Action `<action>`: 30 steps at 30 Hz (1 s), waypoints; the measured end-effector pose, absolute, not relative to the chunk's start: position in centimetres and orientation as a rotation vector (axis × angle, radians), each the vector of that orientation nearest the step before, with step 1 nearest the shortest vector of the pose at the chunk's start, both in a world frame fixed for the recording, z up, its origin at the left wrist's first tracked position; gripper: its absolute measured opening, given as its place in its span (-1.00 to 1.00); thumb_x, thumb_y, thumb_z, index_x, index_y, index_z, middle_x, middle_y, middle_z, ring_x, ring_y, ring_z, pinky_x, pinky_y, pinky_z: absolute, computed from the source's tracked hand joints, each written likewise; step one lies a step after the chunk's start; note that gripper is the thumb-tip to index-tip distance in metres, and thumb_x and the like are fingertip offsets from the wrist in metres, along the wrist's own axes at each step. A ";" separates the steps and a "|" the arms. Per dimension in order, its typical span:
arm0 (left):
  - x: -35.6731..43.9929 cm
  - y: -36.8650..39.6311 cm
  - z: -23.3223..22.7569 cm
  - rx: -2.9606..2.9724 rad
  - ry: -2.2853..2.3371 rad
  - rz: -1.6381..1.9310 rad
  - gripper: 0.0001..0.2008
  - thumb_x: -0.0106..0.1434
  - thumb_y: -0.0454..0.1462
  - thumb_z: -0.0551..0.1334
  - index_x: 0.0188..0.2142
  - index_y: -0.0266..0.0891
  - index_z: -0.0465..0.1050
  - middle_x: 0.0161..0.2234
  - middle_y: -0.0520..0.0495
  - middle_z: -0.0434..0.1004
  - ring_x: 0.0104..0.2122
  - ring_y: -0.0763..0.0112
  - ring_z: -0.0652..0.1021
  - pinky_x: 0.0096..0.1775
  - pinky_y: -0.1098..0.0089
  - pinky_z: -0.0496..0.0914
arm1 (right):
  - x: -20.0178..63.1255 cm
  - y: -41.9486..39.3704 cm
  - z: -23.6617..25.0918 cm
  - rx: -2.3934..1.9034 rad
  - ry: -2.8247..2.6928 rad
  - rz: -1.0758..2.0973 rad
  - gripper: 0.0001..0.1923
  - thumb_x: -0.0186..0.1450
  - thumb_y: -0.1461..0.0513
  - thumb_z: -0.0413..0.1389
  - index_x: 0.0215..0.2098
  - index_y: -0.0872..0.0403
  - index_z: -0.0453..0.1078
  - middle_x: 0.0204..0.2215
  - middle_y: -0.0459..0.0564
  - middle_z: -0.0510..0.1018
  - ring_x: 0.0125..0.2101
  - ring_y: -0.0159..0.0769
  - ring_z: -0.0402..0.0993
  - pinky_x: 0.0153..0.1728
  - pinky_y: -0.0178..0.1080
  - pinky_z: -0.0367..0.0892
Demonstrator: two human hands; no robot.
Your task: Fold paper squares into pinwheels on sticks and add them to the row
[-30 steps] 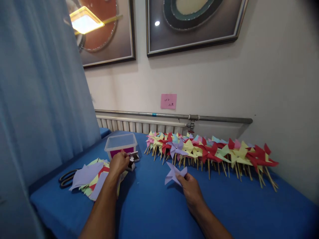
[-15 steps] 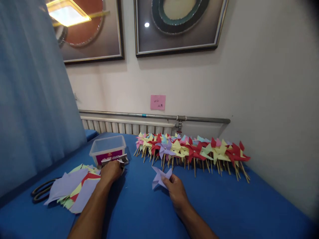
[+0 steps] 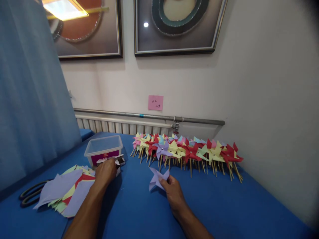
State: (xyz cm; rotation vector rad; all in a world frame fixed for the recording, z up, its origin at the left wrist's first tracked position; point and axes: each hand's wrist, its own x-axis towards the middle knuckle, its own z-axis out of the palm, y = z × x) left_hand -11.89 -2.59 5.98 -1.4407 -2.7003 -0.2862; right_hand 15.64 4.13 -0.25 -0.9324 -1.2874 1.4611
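Observation:
My right hand (image 3: 174,192) pinches a folded purple paper pinwheel (image 3: 156,177) between thumb and fingers, just above the blue surface. The pinwheel has no stick that I can see. My left hand (image 3: 106,172) is curled and reaches down into a small open cardboard box (image 3: 120,160); its fingertips and whatever they grip are hidden. Directly behind this box stands a clear plastic tub (image 3: 103,144) with a magenta label. Left of my left forearm lies a pile of cut paper sheets (image 3: 59,186) in purple, red, yellow and green.
Scissors (image 3: 32,194) lie at the far left, partly under the papers. Many finished pinwheels on sticks (image 3: 190,151) lie in a long row at the back right of the blue-covered table (image 3: 139,215). A pipe (image 3: 119,113) and radiator run along the wall; a blue curtain (image 3: 30,93) hangs left.
The whole view has shifted slightly, so things sit further left. My right hand still holds the purple pinwheel, tilted a little differently. My left hand stays at the small box.

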 end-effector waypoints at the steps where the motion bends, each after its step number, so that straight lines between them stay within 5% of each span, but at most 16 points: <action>1: -11.9 -2.7 6.1 -1.433 -2.688 -0.308 -0.65 0.35 -0.31 0.03 -0.04 -0.33 0.55 -0.12 -0.42 0.65 -0.10 -0.09 0.64 -0.13 0.15 0.44 | 15.6 4.1 -0.2 -0.928 -1.288 1.467 -0.55 0.02 -0.02 0.37 -0.24 0.11 0.60 -0.36 0.03 0.70 -0.26 -0.06 0.61 -0.17 -0.14 0.45; 6: -11.2 -2.8 7.2 -1.394 -2.677 -0.485 -0.72 0.36 -0.27 0.06 -0.18 -0.24 0.55 -0.21 -0.30 0.66 -0.17 -0.03 0.63 -0.18 0.22 0.38 | 15.5 3.9 0.0 -0.908 -1.256 1.470 -0.55 0.00 -0.02 0.39 -0.28 0.11 0.60 -0.38 0.03 0.69 -0.29 -0.08 0.60 -0.19 -0.13 0.45; 13: -5.2 -1.3 4.8 -2.082 -2.471 -0.991 -0.80 0.23 -0.43 0.17 -0.29 -0.18 0.57 -0.32 -0.03 0.62 -0.29 0.35 0.57 -0.23 0.44 0.31 | 15.7 4.3 -0.3 -0.929 -1.231 1.479 -0.52 0.01 -0.03 0.39 -0.23 0.12 0.61 -0.33 0.06 0.71 -0.27 -0.04 0.61 -0.19 -0.11 0.47; 19: -1.6 -1.4 2.7 -2.477 -2.173 -0.547 -0.72 0.30 -0.40 0.08 -0.33 -0.24 0.59 -0.26 -0.20 0.58 -0.22 0.25 0.56 -0.15 0.38 0.34 | 15.6 4.5 -0.7 -0.898 -1.236 1.480 -0.55 0.02 -0.02 0.38 -0.25 0.12 0.61 -0.37 0.04 0.71 -0.25 -0.03 0.62 -0.17 -0.11 0.47; 30: -3.7 -1.5 3.4 -2.392 -2.318 -0.433 -0.72 0.25 -0.43 0.11 -0.24 -0.18 0.60 -0.17 -0.16 0.63 -0.12 0.20 0.59 -0.13 0.34 0.32 | 15.5 4.5 -0.7 -0.915 -1.201 1.472 -0.56 0.01 0.00 0.39 -0.26 0.12 0.61 -0.38 0.04 0.71 -0.29 -0.06 0.62 -0.20 -0.12 0.48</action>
